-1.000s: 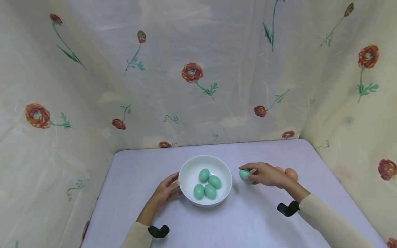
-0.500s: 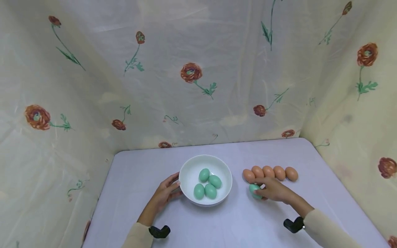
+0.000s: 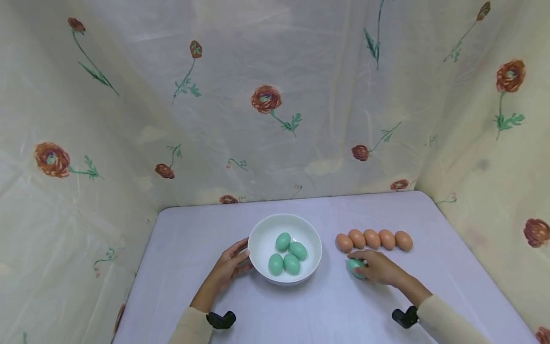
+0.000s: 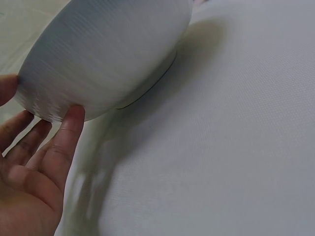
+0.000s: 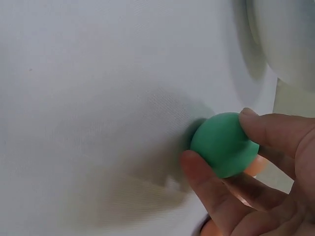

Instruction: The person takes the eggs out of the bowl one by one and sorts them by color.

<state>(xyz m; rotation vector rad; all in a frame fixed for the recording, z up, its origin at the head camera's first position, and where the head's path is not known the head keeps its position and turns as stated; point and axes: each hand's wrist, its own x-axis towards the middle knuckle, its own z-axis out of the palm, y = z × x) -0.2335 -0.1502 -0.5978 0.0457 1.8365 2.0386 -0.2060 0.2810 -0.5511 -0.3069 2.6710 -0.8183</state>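
Observation:
A white bowl stands on the table with several green eggs inside. At its left side my left hand rests its spread fingertips against the outer wall, the thumb close to the rim. In the left wrist view, the fingers touch the bowl's wall from outside while the palm stays off it. My right hand pinches another green egg between thumb and fingers, low over the table right of the bowl. Just behind it, several brown eggs lie in a row.
A pale cloth covers the table. Flower-printed fabric hangs behind it and at both sides. Each wrist carries a small black camera.
My right hand has moved right and toward me with the green egg, from beside the bowl to in front of the brown eggs, uncovering their row. My left hand stays at the bowl.

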